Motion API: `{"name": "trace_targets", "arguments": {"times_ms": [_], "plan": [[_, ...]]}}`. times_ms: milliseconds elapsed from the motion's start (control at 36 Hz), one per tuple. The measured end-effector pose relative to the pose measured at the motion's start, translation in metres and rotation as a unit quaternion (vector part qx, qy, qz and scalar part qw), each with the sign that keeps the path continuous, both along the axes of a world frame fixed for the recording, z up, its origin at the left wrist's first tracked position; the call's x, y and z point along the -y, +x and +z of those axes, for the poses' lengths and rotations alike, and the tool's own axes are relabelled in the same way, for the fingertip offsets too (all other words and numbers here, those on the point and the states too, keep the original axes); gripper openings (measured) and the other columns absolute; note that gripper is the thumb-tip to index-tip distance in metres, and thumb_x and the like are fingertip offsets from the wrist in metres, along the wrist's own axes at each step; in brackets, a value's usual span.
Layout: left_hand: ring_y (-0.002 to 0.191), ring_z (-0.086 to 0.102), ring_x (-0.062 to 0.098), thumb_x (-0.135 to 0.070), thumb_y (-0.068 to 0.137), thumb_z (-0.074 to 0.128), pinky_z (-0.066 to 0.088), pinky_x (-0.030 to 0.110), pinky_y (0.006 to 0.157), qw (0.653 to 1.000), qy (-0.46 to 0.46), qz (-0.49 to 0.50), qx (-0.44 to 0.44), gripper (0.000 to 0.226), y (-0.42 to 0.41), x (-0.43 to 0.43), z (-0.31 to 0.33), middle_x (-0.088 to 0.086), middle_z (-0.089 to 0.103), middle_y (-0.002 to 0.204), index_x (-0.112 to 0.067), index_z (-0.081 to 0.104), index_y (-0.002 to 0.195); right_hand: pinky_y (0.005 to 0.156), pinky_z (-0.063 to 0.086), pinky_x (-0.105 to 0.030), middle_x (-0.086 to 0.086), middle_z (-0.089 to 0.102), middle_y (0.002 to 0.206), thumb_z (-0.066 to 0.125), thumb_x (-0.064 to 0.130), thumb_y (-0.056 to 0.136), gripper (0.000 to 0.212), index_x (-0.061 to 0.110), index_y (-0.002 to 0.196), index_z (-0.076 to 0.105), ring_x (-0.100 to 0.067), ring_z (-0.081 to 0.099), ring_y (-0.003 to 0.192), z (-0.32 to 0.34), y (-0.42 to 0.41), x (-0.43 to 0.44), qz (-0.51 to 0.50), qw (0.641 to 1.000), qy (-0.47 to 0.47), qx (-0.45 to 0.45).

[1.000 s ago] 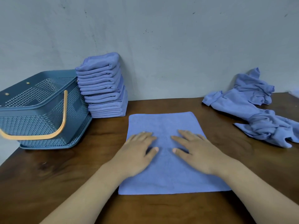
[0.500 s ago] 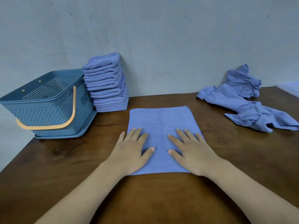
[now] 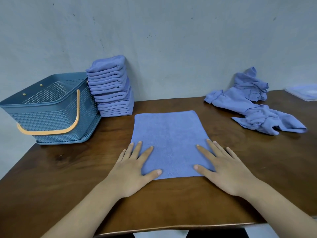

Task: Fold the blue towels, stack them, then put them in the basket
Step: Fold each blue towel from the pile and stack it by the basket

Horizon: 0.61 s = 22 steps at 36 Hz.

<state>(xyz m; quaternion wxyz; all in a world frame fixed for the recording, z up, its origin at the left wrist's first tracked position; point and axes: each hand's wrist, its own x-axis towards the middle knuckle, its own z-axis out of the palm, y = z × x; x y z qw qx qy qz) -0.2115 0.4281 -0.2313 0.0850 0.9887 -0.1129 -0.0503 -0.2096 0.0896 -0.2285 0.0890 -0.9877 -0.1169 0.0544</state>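
A blue towel (image 3: 169,134) lies flat on the brown table, folded into a rectangle. My left hand (image 3: 133,169) rests flat on its near left corner, fingers straight and spread. My right hand (image 3: 221,169) lies flat on the near right corner in the same way. A tall stack of folded blue towels (image 3: 111,86) stands against the wall at the back left. Beside it sits the blue perforated basket (image 3: 42,117) with an orange handle (image 3: 72,127) hanging down its front. A heap of crumpled blue towels (image 3: 257,107) lies at the back right.
The table's left edge slants close past the basket, and the near edge (image 3: 171,228) runs under my forearms. A pale flat thing (image 3: 305,93) lies at the far right by the wall. Bare wood (image 3: 257,160) shows between the flat towel and the heap.
Both hands slid apart from the towel's middle toward its near corners, smoothing it. The camera pulled back, so the table's near edge now shows.
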Motion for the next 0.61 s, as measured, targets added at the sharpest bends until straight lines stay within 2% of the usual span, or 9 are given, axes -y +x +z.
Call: {"name": "trace_targets", "arguments": {"times_ms": [167, 278, 333, 389, 444, 472, 500, 556, 611], "plan": [[0.158, -0.026, 0.009, -0.105, 0.077, 0.020, -0.003, 0.039, 0.132, 0.999, -0.023, 0.036, -0.004, 0.106, -0.004, -0.002, 0.003, -0.012, -0.023, 0.174, -0.052, -0.008, 0.164, 0.132, -0.004, -0.042, 0.020, -0.024, 0.172, 0.006, 0.095, 0.088, 0.083, 0.059, 0.160, -0.009, -0.002, -0.020, 0.158, -0.003, -0.005, 0.001, -0.020, 0.999, 0.011, 0.024], [0.160, -0.022, 0.011, -0.104, 0.078, 0.019, -0.004, 0.040, 0.132, 0.998, -0.028, 0.050, -0.008, 0.107, -0.008, 0.000, 0.006, -0.010, -0.022, 0.174, -0.048, -0.008, 0.166, 0.131, -0.005, -0.049, 0.016, -0.017, 0.174, 0.005, 0.093, 0.090, 0.085, 0.053, 0.164, -0.005, -0.009, -0.013, 0.161, -0.003, -0.007, 0.000, -0.034, 0.999, -0.004, 0.040], [0.161, -0.019, 0.013, -0.102, 0.081, 0.020, -0.003, 0.041, 0.132, 0.998, -0.033, 0.055, 0.005, 0.105, -0.009, 0.000, 0.007, -0.008, -0.017, 0.176, -0.045, -0.001, 0.167, 0.131, -0.003, -0.051, 0.016, -0.010, 0.175, 0.005, 0.092, 0.090, 0.086, 0.050, 0.165, 0.000, -0.011, -0.011, 0.162, -0.005, -0.007, 0.001, -0.035, 0.998, -0.007, 0.058], [0.163, -0.008, 0.014, -0.096, 0.089, 0.023, 0.003, 0.044, 0.133, 0.997, -0.027, 0.023, 0.068, 0.095, -0.008, -0.001, 0.009, -0.006, -0.002, 0.177, -0.041, 0.017, 0.166, 0.131, 0.001, -0.051, 0.018, -0.001, 0.175, 0.012, 0.089, 0.093, 0.081, 0.051, 0.165, 0.012, -0.010, -0.008, 0.162, -0.006, -0.008, 0.003, -0.017, 0.995, 0.008, 0.095], [0.160, 0.020, 0.015, -0.082, 0.099, 0.035, 0.019, 0.042, 0.130, 0.982, -0.031, -0.068, 0.175, 0.072, -0.009, 0.000, 0.011, -0.006, 0.028, 0.170, -0.036, 0.046, 0.154, 0.131, 0.011, -0.047, 0.022, 0.017, 0.172, 0.029, 0.080, 0.099, 0.067, 0.051, 0.158, 0.034, -0.006, 0.001, 0.162, -0.005, -0.010, 0.006, 0.027, 0.988, 0.048, 0.147], [0.152, 0.035, 0.013, -0.074, 0.103, 0.042, 0.029, 0.039, 0.125, 0.970, -0.049, -0.120, 0.208, 0.059, -0.010, 0.002, 0.011, -0.009, 0.042, 0.160, -0.033, 0.057, 0.144, 0.129, 0.019, -0.044, 0.026, 0.027, 0.167, 0.038, 0.074, 0.100, 0.057, 0.050, 0.151, 0.046, -0.004, 0.009, 0.160, -0.005, -0.011, 0.008, 0.054, 0.982, 0.077, 0.165], [0.142, 0.045, 0.009, -0.066, 0.105, 0.048, 0.037, 0.035, 0.117, 0.960, -0.073, -0.165, 0.216, 0.048, -0.011, 0.006, 0.011, -0.013, 0.051, 0.149, -0.031, 0.063, 0.134, 0.125, 0.028, -0.041, 0.029, 0.036, 0.160, 0.048, 0.066, 0.102, 0.046, 0.049, 0.143, 0.056, 0.000, 0.018, 0.157, -0.005, -0.013, 0.009, 0.082, 0.975, 0.107, 0.175], [0.127, 0.053, 0.003, -0.055, 0.108, 0.054, 0.043, 0.029, 0.107, 0.949, -0.109, -0.227, 0.190, 0.032, -0.016, 0.016, 0.012, -0.019, 0.057, 0.133, -0.031, 0.066, 0.124, 0.111, 0.044, -0.036, 0.034, 0.053, 0.143, 0.064, 0.048, 0.101, 0.024, 0.047, 0.124, 0.069, 0.005, 0.038, 0.144, -0.007, -0.014, 0.009, 0.130, 0.961, 0.155, 0.190], [0.119, 0.054, 0.002, -0.050, 0.109, 0.053, 0.044, 0.026, 0.102, 0.945, -0.100, -0.259, 0.173, 0.027, -0.018, 0.025, 0.009, -0.021, 0.059, 0.124, -0.031, 0.067, 0.122, 0.098, 0.050, -0.029, 0.035, 0.061, 0.130, 0.068, 0.035, 0.100, 0.019, 0.046, 0.114, 0.074, 0.007, 0.051, 0.129, -0.011, -0.014, 0.009, 0.162, 0.951, 0.172, 0.199]]}}
